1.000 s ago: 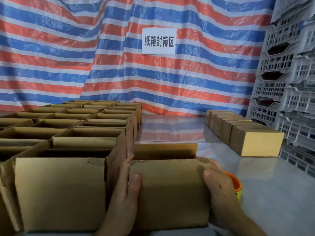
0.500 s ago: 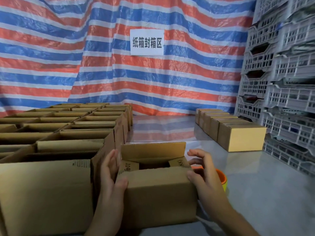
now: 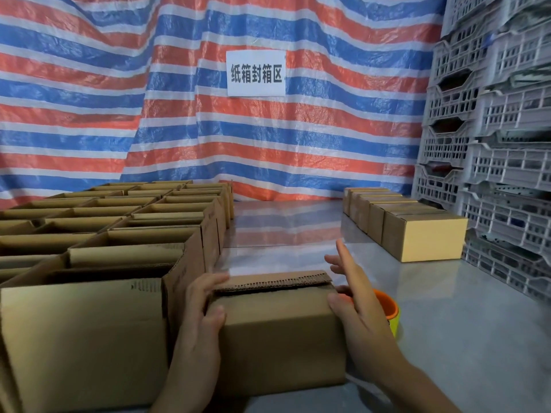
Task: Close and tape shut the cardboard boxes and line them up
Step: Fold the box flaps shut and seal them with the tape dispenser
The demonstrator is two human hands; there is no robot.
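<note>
A small brown cardboard box (image 3: 277, 338) stands on the grey table right in front of me, its top flaps folded nearly flat. My left hand (image 3: 202, 311) holds its left top corner, fingers lying over the far flap and thumb on the front face. At the box's right edge my right hand (image 3: 354, 302) is spread with straight fingers, thumb touching the front corner. A roll of tape with an orange core (image 3: 387, 314) lies just behind the right hand, partly hidden.
Several open cardboard boxes (image 3: 113, 251) fill the table's left side in rows. A line of closed boxes (image 3: 417, 234) runs along the right, next to stacked grey plastic crates (image 3: 492, 144). A striped tarp with a white sign (image 3: 255, 73) hangs behind.
The box's flaps, standing open before, are now folded down over the top. My left hand slid up onto the flap and my right hand opened out at the right edge.
</note>
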